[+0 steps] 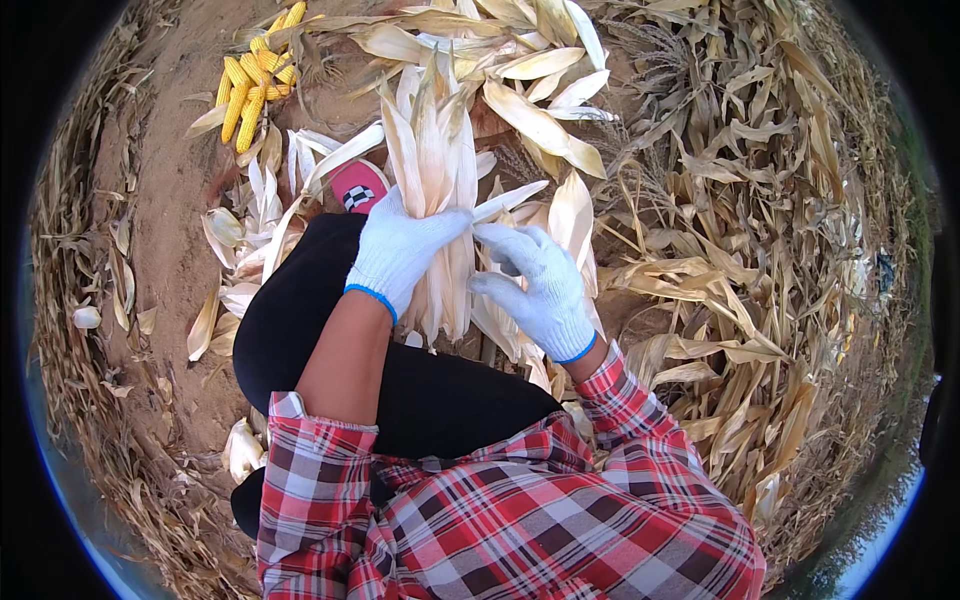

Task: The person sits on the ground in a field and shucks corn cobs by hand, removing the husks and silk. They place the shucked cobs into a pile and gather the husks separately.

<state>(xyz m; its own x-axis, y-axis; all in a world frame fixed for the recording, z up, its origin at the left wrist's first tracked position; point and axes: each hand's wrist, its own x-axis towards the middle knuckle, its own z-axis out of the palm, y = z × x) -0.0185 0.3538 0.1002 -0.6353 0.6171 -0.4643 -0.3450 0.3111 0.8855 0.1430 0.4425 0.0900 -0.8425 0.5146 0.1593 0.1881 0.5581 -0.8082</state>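
Note:
My left hand [409, 244], in a white knit glove with a blue cuff, grips a bundle of pale, dry corn husks [429, 142] in front of my knee. The husks fan out above the hand, and their ragged ends hang below it. Just to the right, my right hand [536, 281], gloved the same way, has its fingers apart and curled. Its index fingertip is close to the bundle and a narrow husk strip [511, 201]; I cannot tell whether it touches them. No cob shows within the bundle.
Husked yellow corn cobs [251, 86] lie piled on bare soil [172, 247] at upper left. Loose husks [544, 124] cover the ground ahead, around my pink shoe [358, 184]. Dry corn stalks and leaves [720, 277] heap along the right side. An ear in husk [244, 450] lies at lower left.

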